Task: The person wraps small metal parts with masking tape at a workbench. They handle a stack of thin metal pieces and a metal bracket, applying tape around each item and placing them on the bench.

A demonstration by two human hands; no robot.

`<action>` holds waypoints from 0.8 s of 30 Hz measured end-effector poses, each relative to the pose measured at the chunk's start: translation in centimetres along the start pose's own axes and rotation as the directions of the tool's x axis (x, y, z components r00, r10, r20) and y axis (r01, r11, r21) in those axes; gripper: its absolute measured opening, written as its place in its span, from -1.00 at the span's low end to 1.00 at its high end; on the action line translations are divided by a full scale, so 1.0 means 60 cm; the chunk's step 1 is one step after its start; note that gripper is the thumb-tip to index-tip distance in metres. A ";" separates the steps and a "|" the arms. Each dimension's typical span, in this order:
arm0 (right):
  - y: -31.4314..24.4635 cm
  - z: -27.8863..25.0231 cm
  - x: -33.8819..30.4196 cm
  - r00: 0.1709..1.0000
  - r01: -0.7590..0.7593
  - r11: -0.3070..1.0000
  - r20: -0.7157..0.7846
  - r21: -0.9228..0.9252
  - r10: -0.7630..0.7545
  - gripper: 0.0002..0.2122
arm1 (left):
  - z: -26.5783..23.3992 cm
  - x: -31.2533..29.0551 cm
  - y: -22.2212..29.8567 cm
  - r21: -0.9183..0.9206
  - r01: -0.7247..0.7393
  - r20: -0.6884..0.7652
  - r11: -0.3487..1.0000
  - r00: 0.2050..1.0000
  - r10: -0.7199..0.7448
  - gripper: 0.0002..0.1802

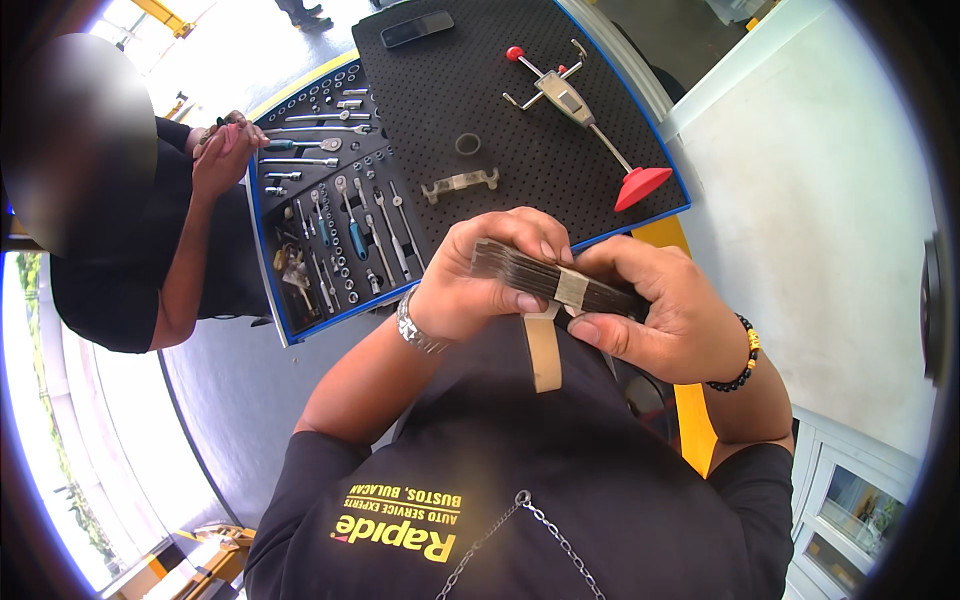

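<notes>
In front of my chest, both hands grip a stack of thin dark strips (515,268), its layered edges fanning out at the left end. A band of tan tape (571,289) wraps the stack's middle, and a loose tail of tape (543,355) hangs below it. My left hand (480,270) pinches the left part, fingers over the top and thumb underneath. My right hand (665,310) is closed round the right end, its thumb close to the tape. What the strips are I cannot make out.
Ahead, a black perforated mat (440,100) carries a metal bracket (460,184), a ring (467,144), a phone (417,30) and a red-cupped tool (590,120). A socket and ratchet tray (350,215) lies left, beside another person (110,220) whose hands hold something. A pale wall (800,200) stands right.
</notes>
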State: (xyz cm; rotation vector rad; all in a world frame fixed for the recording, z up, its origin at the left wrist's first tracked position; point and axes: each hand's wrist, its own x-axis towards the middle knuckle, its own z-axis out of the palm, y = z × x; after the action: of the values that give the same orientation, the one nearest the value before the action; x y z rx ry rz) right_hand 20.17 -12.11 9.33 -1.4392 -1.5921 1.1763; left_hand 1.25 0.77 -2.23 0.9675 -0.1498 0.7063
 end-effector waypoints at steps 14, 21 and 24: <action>0.003 -0.017 0.029 0.682 0.565 0.645 -0.148 -0.515 -0.716 -0.62 | 0.005 0.081 0.046 -0.080 -0.092 0.131 0.993 0.986 0.102 -0.55; -0.047 -0.075 -0.003 0.607 0.533 0.449 -0.046 -0.717 -0.794 -0.65 | 0.044 0.143 0.101 0.113 -0.279 0.330 0.954 0.916 0.229 -0.39; -0.068 -0.107 -0.014 0.573 0.535 0.378 -0.005 -0.755 -0.820 -0.64 | 0.066 0.172 0.141 0.389 -0.485 0.454 0.783 0.841 0.295 -0.32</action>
State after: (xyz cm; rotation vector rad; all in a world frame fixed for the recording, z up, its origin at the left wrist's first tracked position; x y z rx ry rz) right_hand 24.69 -11.75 15.49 -1.0272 -2.1085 -0.2805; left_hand 4.78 5.67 10.29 1.5929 -0.5453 0.9720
